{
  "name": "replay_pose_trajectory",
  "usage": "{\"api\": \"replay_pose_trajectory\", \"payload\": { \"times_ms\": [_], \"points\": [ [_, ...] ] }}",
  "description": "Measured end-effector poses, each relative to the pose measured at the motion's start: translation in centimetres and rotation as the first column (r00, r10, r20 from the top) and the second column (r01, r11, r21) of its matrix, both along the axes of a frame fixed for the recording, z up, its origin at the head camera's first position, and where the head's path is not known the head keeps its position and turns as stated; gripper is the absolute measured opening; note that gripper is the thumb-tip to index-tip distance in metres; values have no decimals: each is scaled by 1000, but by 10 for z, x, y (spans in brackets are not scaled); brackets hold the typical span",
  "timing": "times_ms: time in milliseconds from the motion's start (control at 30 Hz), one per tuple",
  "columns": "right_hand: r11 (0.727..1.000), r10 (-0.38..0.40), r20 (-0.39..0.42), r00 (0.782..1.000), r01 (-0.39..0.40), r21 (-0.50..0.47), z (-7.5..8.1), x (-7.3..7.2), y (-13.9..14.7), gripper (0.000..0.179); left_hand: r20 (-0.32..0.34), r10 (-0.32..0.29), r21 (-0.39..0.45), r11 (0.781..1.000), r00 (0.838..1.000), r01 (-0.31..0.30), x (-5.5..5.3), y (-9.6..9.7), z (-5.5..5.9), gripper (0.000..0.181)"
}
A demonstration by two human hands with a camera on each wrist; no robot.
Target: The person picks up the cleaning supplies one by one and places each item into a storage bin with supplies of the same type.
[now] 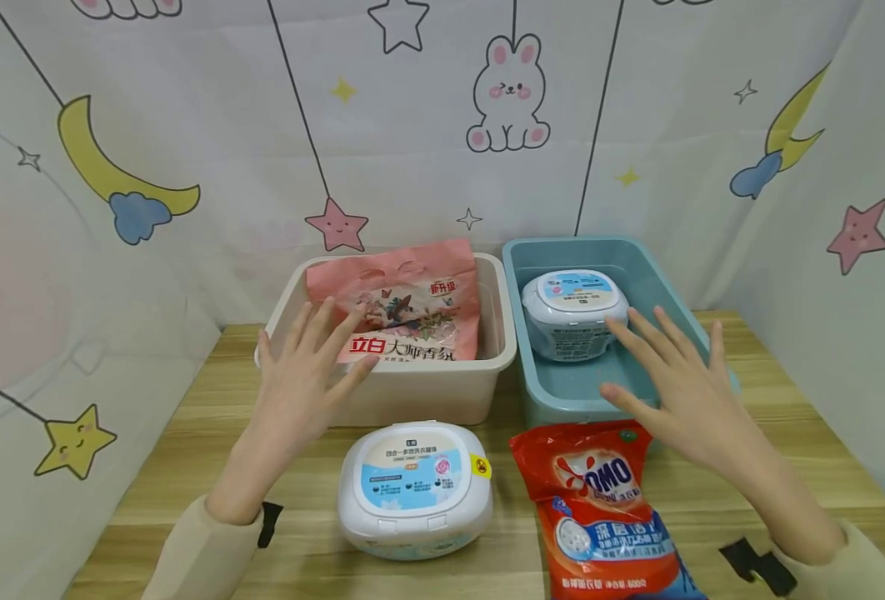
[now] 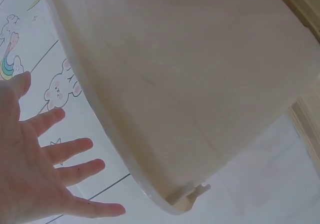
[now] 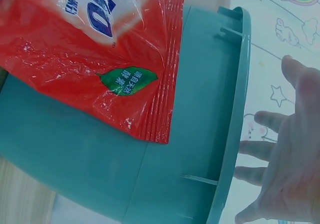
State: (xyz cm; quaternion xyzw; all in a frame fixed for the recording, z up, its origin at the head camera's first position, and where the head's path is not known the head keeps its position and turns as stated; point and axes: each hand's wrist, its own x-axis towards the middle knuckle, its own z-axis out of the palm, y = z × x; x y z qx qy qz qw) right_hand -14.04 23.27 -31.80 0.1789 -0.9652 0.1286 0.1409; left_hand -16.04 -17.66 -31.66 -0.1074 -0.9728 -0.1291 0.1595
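Observation:
With fingers spread, my left hand (image 1: 296, 379) hovers over the front left of a cream plastic bin (image 1: 412, 392). Inside that bin stands a pink laundry detergent bag (image 1: 412, 308). My right hand (image 1: 678, 392), fingers also spread, is above the front right of a blue bin (image 1: 562, 400). A white lidded tub (image 1: 573, 312) sits in the blue bin. On the table in front lie a second white tub (image 1: 415, 487) with a blue label and a red OMO detergent bag (image 1: 607, 517), whose top leans by the blue bin. Neither hand holds anything.
The two bins stand side by side on a wooden table (image 1: 187, 467). Behind and beside them hangs a white cloth (image 1: 427, 125) printed with rabbits, stars and moons. Black straps (image 1: 757, 567) show at the sleeve cuffs.

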Motion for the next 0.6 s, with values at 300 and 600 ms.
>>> {"api": "replay_pose_trajectory", "payload": {
  "times_ms": [300,600],
  "points": [
    [999,27,-61,998,-29,-21,-2,7,-1,76,-61,-2,21,1000,998,3,0,-5,-4,60],
    [996,80,-127,989,-84,-23,-7,14,2,77,-108,-6,48,999,994,11,-3,-9,-10,57]
  ]
}}
